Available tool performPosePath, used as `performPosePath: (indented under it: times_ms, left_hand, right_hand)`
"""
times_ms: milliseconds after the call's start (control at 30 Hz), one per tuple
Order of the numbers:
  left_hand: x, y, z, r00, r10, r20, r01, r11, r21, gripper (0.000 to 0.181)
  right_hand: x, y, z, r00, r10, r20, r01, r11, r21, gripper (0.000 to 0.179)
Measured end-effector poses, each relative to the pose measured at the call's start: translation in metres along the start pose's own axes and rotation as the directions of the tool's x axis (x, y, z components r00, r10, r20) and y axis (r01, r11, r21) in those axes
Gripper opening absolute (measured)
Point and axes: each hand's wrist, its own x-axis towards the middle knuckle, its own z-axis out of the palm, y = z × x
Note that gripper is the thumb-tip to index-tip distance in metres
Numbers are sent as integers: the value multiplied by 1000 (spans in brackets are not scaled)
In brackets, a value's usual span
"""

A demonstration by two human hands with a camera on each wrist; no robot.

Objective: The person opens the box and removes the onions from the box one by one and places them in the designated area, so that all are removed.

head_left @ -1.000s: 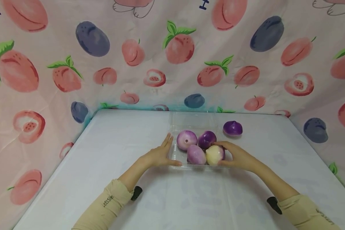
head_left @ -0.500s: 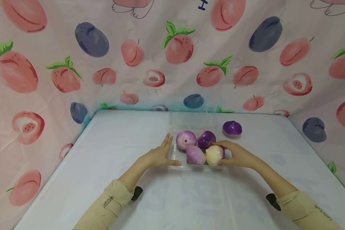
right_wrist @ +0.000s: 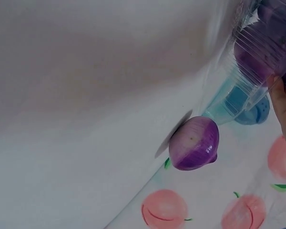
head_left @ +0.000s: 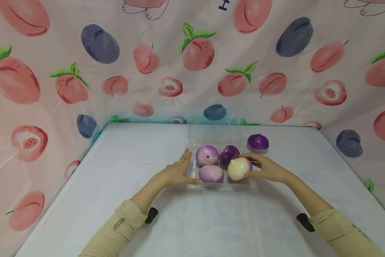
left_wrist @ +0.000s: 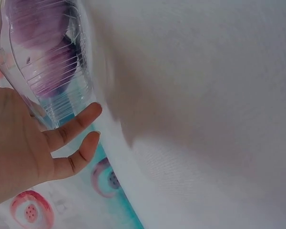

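Pale onion [head_left: 238, 169] is pinched by thumb and fingers of the right hand [head_left: 268, 170], at the right end of the clear box [head_left: 194, 174]. Left hand [head_left: 173, 174] is laid along the opposite wall, fingers spread. Between both hands' fingers, two lilac onions [head_left: 211, 174] and one dark onion [head_left: 228, 154] are contained. A loose purple onion [head_left: 258, 143] is seen beyond the right fingers, on the worktop [head_left: 211, 221].

The wrist views are dimmer than the head view; shadows are soft, one onion [right_wrist: 194, 143] has small glare.
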Motion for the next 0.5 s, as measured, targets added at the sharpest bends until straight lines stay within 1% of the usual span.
performPosePath:
  times_ms: [233, 333, 500]
  left_hand:
    - [0, -3, 1, 999, 27, -27, -27, 1000, -6, 118]
    - [0, -4, 1, 999, 33, -30, -33, 999, -7, 119]
    - [0, -4, 1, 999, 34, -25, -35, 999, -14, 118]
  right_hand:
    - [1, 0, 0, 1000, 2, -22, -2, 1000, -14, 57]
    - [1, 0, 1, 999, -4, -33, 4, 1000, -19, 56]
    - [1, -3, 1, 999, -3, -37, 3, 1000, 2, 57]
